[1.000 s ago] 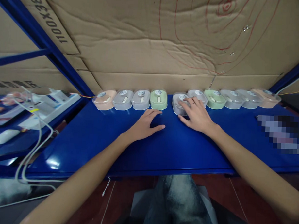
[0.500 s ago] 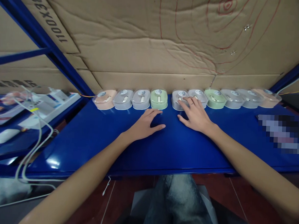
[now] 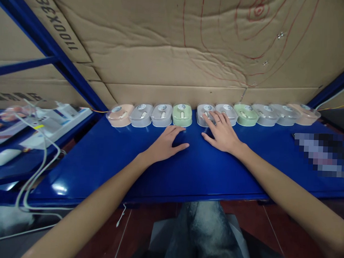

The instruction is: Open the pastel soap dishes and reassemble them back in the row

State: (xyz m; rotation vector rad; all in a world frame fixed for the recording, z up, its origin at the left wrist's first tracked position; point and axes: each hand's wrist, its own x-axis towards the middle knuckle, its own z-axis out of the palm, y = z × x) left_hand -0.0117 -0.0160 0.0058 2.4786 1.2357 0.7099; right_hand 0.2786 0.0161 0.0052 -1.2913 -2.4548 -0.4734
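I see ten small computer mice in clear plastic cases lined up along the back edge of the glossy blue metal shelf (image 3: 187,171), against the brown cardboard backing (image 3: 174,50). From the left: peach boxed mouse (image 3: 120,114), two grey ones, pale green boxed mouse (image 3: 182,114), a narrow gap, then the grey boxed mouse (image 3: 204,115), another grey, a green, two more grey, a peach at the far right.

Right hand (image 3: 222,134) lies open, palm down, fingertips resting on the grey boxed mouse just right of the gap; not gripping it. Left hand (image 3: 165,144) is open and flat on the shelf, just in front of the pale green boxed mouse, holding nothing.

Progress, my read: the row is nearly done, all ten sit at the back wall in line. What looks left is closing the gap between the pale green and the grey box. Off to the left, white cables (image 3: 38,165) and white boxes on a neighbouring shelf, untouched.
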